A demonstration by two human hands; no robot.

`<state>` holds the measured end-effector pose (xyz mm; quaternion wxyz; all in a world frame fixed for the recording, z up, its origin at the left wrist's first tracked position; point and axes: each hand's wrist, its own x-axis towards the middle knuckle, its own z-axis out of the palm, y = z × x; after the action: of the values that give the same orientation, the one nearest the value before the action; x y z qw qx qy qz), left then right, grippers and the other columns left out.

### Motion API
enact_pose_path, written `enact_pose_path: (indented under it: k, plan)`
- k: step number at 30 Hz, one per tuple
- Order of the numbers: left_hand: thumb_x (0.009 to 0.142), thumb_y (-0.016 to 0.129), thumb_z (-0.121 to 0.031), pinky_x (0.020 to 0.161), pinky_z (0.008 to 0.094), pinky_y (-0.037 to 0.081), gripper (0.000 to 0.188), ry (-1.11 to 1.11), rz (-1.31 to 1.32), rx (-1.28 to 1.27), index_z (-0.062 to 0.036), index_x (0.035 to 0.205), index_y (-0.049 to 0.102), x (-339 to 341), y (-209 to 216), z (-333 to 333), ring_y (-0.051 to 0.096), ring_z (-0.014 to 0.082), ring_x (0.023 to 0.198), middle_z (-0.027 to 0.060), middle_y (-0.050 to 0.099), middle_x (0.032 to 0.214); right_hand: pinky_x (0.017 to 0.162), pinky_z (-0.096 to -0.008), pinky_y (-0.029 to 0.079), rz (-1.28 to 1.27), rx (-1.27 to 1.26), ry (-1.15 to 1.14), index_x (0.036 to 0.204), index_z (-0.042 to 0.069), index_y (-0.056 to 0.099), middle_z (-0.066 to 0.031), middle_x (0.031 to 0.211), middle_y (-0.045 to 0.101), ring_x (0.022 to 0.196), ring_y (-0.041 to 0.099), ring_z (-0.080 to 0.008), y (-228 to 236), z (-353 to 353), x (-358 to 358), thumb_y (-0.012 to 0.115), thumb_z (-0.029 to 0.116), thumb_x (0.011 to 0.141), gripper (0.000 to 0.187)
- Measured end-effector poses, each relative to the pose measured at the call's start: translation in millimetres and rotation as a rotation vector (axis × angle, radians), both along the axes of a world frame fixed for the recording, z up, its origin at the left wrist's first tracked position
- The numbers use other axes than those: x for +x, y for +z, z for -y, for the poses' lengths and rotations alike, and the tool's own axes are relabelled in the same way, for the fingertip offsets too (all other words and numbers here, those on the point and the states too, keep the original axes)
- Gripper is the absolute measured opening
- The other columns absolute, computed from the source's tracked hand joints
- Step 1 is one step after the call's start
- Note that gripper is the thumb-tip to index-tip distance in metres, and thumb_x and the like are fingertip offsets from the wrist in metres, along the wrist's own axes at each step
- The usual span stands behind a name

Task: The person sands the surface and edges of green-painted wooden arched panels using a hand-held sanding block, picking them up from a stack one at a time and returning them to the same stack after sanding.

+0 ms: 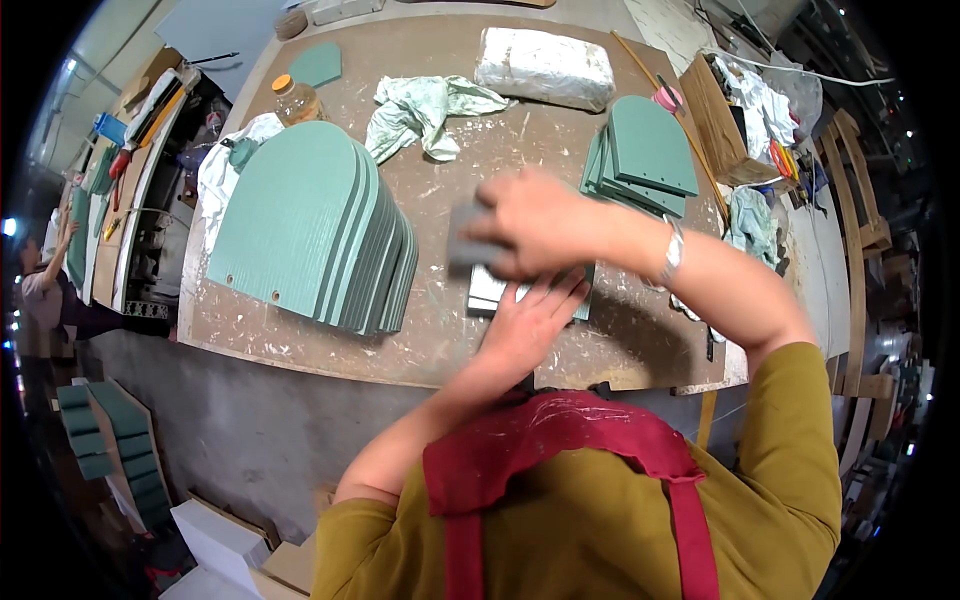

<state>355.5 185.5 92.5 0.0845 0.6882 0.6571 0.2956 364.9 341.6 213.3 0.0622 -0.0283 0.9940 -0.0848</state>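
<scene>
My right hand [545, 222], smeared by motion, grips a grey block [466, 238] that looks like a sanding block. Below it, my left hand [530, 325] lies with its fingers stretched out on a small piece with a whitish top [485, 292] and dark edges. Both hands hide most of that piece. To the left stands a thick, fanned stack of green round-topped panels [290, 215], with small holes along the lower edge. A smaller stack of such green panels [652, 150] lies to the right of my right hand.
A crumpled pale cloth [425, 110] and a white wrapped bundle [545, 65] lie toward the table's far side. An orange-capped bottle [298, 100] stands behind the large stack. At right are a long thin stick [690, 135] and a wooden box [722, 125]. Another person [50, 285] is far left.
</scene>
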Motion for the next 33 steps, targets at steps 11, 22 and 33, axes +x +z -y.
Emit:
enact_pose_path:
  k: [11,22,33]
  plan:
    - [0.097,0.046,-0.012,0.113,0.0409,0.033,0.053,0.14,0.622,-0.189,-0.0113,0.15,0.044,8,6,4,0.043,0.0293,0.137,0.009,0.049,0.148,0.089,-0.0476,0.045,0.025,-0.012,0.283,0.127,0.027,0.067,-0.0127,0.112,0.057,0.111,0.058,-0.0272,-12,26,14,0.072,0.037,0.081,0.047]
    - [0.089,0.053,-0.014,0.112,0.0367,0.034,0.056,0.036,0.077,0.016,-0.0129,0.145,0.051,9,-27,2,0.047,0.0246,0.136,0.0111,0.051,0.146,0.091,-0.0441,0.043,0.002,-0.117,0.218,0.124,0.026,0.068,-0.0106,0.114,0.057,0.116,0.054,-0.0282,-35,25,1,0.073,0.037,0.079,0.047]
    - [0.09,0.052,-0.014,0.114,0.0424,0.031,0.052,-0.076,-0.011,-0.18,-0.0102,0.141,0.055,5,-18,5,0.049,0.0282,0.133,0.0093,0.05,0.147,0.094,-0.0472,0.043,-0.128,-0.152,0.127,0.122,0.03,0.07,-0.012,0.114,0.061,0.116,0.055,-0.0287,-50,25,0,0.071,0.038,0.081,0.042]
